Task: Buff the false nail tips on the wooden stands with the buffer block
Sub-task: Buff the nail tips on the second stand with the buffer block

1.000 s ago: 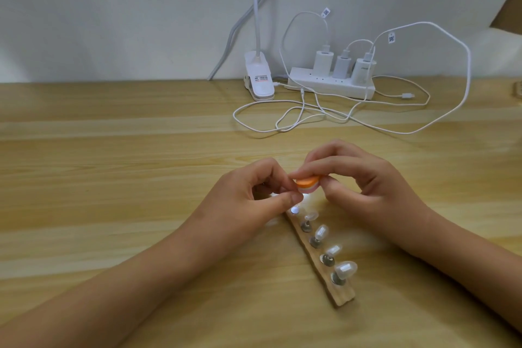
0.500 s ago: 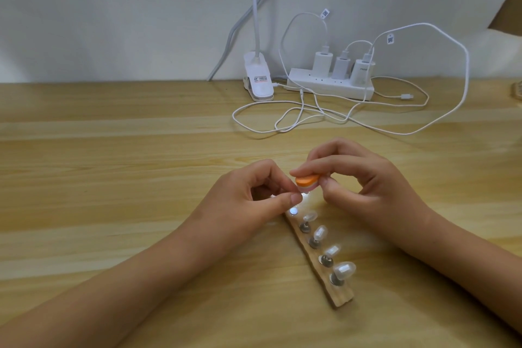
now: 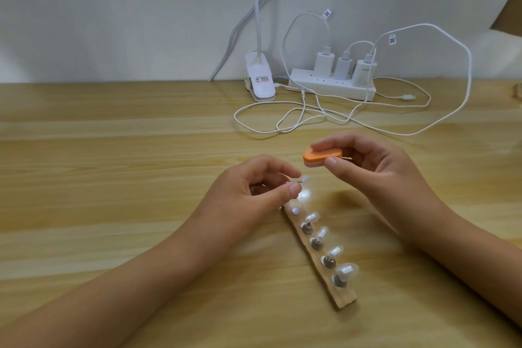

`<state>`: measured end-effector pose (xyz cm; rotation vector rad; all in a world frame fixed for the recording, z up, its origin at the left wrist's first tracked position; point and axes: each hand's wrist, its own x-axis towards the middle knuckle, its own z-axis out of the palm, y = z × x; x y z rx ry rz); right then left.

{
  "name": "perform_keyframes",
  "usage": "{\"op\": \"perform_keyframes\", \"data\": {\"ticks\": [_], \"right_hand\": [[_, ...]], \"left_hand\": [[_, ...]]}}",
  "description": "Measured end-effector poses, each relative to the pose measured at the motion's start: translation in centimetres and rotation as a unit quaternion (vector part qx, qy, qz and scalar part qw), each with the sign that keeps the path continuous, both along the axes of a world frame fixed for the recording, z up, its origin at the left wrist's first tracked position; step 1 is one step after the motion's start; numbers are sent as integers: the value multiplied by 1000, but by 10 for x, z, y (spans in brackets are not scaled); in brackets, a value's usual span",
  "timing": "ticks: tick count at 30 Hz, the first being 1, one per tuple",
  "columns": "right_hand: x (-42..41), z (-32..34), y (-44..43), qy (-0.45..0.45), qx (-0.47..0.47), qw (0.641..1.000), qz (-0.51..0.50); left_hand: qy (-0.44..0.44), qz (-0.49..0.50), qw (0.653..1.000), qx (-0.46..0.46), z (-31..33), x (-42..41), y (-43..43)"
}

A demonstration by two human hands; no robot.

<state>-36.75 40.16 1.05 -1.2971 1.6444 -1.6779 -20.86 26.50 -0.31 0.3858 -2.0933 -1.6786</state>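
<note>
A white wall (image 3: 113, 8) stands behind a long wooden table (image 3: 113, 164). The table's far edge meets the wall. The left side of the table is wide and bare. At the back sit a white clip lamp (image 3: 260, 79) and a power strip (image 3: 330, 86) with three chargers (image 3: 343, 66) plugged in. White cables (image 3: 296, 118) loop over the table in front of the strip, well apart from the hands.

Close to the person, a thin wooden stand (image 3: 346, 298) lies slanted on the table between the two arms. Its near end has bare table all around it. Four clear nail tips (image 3: 348, 271) sit on little metal posts in a row along it. The far end of the stand is very bright, so I cannot tell what is on it there.

The two hands are apart, with a gap between them. The left hand (image 3: 248, 195) is just past the stand's far end. Its thumb and first finger pinch a thin pin (image 3: 295, 182) with a small white bit on the end, maybe a nail tip. The right hand (image 3: 375, 169) is up off the table. It pinches the buffer block (image 3: 322, 157) between the thumb and the fingers. The block is orange on top and pink below. It is near the pin but not touching it.
</note>
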Motion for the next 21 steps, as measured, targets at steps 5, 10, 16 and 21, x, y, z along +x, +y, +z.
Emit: {"op": "perform_keyframes", "data": {"ticks": [5,10,16,21], "right_hand": [[1,-2,-1,-7,7,1000,13],[2,-1,1,8,5,999,41],[0,-3,2,38,-4,997,74],[-3,-5,1,48,1,996,75]], "left_hand": [[-4,2,1000,-2,0,1,1],[-14,6,1000,-19,1,1,1],[-16,2,1000,-15,1,1,0],[-15,-1,1000,-25,0,0,1]]}}
